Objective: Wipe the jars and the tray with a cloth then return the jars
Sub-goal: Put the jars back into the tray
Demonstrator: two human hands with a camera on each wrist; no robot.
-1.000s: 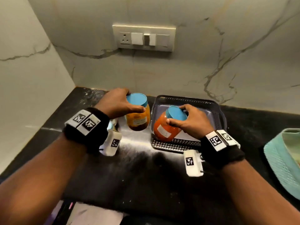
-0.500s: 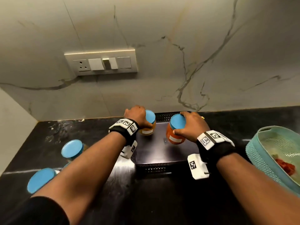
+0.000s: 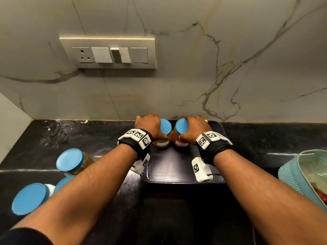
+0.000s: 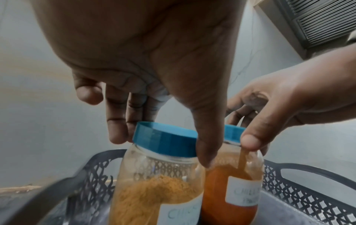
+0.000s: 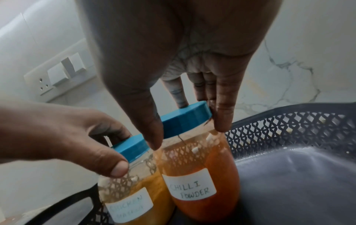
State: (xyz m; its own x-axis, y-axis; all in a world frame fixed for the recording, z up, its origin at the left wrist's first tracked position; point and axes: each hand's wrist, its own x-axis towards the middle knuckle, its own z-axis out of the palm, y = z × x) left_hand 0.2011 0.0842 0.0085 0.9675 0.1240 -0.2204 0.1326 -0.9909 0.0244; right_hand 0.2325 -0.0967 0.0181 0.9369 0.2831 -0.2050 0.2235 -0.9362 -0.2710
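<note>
Jars with blue lids, both clear plastic: yellow jar (image 4: 154, 187) full of ochre powder, chilli jar (image 5: 198, 179) orange-red with a handwritten label. They're side by side at the tray's (image 5: 289, 126) back edge. Left hand (image 3: 150, 123) grips the yellow one's lid, right hand (image 3: 196, 125) the chilli one's.

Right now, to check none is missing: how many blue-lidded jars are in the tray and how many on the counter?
In the tray: 2, masala jar, chilli powder jar.
On the counter: 3, back jar, front jar, half-hidden jar.
Total: 5
</note>
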